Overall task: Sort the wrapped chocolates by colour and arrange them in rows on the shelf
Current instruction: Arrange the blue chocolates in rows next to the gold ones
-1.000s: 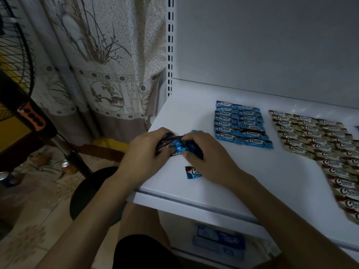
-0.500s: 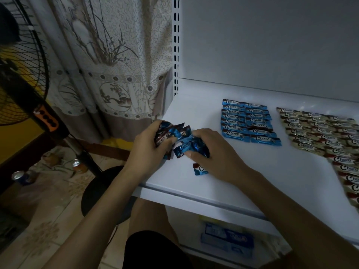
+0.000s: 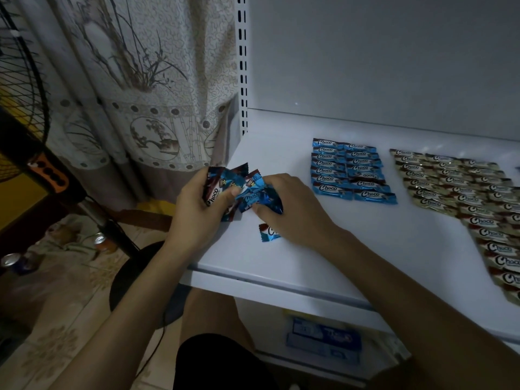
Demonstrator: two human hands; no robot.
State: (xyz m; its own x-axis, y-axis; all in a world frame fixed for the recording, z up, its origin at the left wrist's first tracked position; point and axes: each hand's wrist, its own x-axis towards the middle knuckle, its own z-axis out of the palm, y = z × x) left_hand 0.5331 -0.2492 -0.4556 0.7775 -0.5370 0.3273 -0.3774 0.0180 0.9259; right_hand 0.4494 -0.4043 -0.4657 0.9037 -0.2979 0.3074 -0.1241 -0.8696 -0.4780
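Observation:
My left hand grips a bunch of blue wrapped chocolates at the left front corner of the white shelf. My right hand pinches one blue chocolate beside that bunch. A single blue chocolate lies on the shelf just under my right hand. Two columns of blue chocolates are laid out in rows further back. To their right lie rows of gold-beige chocolates.
A patterned curtain hangs left of the shelf upright. A standing fan with a round black base is on the tiled floor at the left, near some cans. A blue packet lies on the lower shelf.
My hands have come slightly apart, and the left one has lifted its bunch so the wrappers fan out. The right hand now holds one blue chocolate drawn from that bunch.

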